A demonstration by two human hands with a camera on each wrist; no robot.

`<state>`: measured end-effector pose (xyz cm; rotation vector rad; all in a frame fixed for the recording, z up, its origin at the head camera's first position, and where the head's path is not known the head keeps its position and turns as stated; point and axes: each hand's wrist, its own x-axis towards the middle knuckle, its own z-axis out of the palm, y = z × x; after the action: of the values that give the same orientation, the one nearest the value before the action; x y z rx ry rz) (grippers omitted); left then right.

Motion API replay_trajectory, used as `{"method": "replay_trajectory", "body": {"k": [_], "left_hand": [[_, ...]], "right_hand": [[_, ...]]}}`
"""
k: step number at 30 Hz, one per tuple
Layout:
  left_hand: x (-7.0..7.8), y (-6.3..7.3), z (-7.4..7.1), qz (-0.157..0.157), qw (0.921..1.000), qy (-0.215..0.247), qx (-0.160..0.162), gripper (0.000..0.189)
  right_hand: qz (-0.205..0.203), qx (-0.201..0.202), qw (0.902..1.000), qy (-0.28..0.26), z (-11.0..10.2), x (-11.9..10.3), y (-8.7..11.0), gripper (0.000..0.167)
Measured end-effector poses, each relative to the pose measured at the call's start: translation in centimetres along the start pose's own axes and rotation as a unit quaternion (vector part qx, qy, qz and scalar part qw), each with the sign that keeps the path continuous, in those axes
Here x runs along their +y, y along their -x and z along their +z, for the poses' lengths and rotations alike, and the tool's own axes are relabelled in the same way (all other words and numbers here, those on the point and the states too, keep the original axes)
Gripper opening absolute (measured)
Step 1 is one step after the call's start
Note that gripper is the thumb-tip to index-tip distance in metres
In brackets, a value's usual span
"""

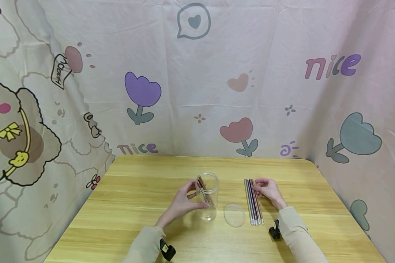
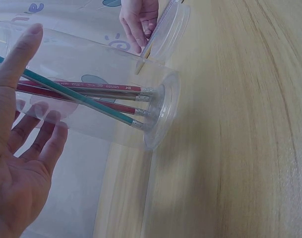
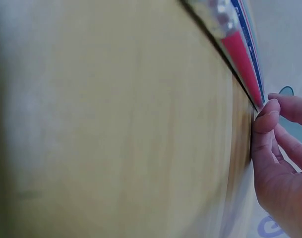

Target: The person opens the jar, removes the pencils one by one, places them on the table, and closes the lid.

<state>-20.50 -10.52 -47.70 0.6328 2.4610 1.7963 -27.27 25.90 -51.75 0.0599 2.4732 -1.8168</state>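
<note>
A clear plastic jar [image 1: 208, 212] stands upright on the table, gripped by my left hand [image 1: 181, 202] with the thumb at its near side and the fingers behind. Several pencils lean inside it, among them a teal pencil [image 2: 86, 100] and red ones, their eraser ends on the jar's bottom. To the right, a row of several pencils [image 1: 252, 204] lies flat, eraser ends toward me. My right hand [image 1: 267, 190] pinches the pencil on the row's right side, near its far end. In the right wrist view that pencil [image 3: 241, 59] looks red, and thumb and index finger meet at it.
A round clear lid [image 1: 234, 215] lies on the wooden table [image 1: 151, 175] between the jar and the pencil row. Printed cloth [image 1: 197, 73] hangs behind the table and at both sides. Each wrist wears a small black camera [image 1: 167, 250].
</note>
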Motion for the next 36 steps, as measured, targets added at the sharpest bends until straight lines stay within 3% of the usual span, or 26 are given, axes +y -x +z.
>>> {"method": "replay_trajectory", "body": {"k": [18, 28, 36], "left_hand": [[0.1, -0.1, 0.0, 0.007, 1.0000, 0.001, -0.001, 0.078], [-0.1, -0.1, 0.0, 0.004, 1.0000, 0.003, -0.002, 0.079], [0.1, -0.1, 0.0, 0.006, 1.0000, 0.004, -0.002, 0.076]], "right_hand": [[0.006, 0.004, 0.9995, -0.030, -0.3, -1.3, 0.4, 0.039], [-0.039, 0.022, 0.9990, -0.004, 0.0, -2.9, 0.4, 0.041], [-0.082, 0.005, 0.9966, -0.011, 0.8, -5.2, 0.9, 0.038]]}}
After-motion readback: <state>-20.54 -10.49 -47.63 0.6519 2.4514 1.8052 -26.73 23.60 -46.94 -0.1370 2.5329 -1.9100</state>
